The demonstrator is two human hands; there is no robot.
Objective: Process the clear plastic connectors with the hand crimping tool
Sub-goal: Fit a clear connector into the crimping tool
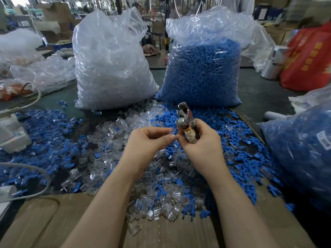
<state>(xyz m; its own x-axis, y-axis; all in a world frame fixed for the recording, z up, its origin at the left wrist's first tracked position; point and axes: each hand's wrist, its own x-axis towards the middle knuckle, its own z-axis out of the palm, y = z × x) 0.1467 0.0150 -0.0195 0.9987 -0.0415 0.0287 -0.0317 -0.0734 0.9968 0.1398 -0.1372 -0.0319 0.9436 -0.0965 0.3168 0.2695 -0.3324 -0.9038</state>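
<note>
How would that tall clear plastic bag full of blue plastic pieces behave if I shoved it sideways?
The tall clear plastic bag of blue plastic pieces is packed nearly full, so it is probably heavy and would slump rather than slide. Its thin crinkled film looks floppy. The open top might spill pieces if it tips.

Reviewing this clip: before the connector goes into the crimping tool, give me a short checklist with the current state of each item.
1. Crimping tool held firmly: ok, the right hand grips its handles, head pointing up.
2. A clear connector picked up: ok, the left hand pinches one at its fingertips.
3. Connector close to the tool: ok, it sits just left of the tool, below its head.
4. Connector seated in the tool: not ok, it is not yet inserted.
5. Tool head open enough to take it: cannot tell.
6. More stock at hand: ok, loose clear and blue pieces cover the table.
</note>
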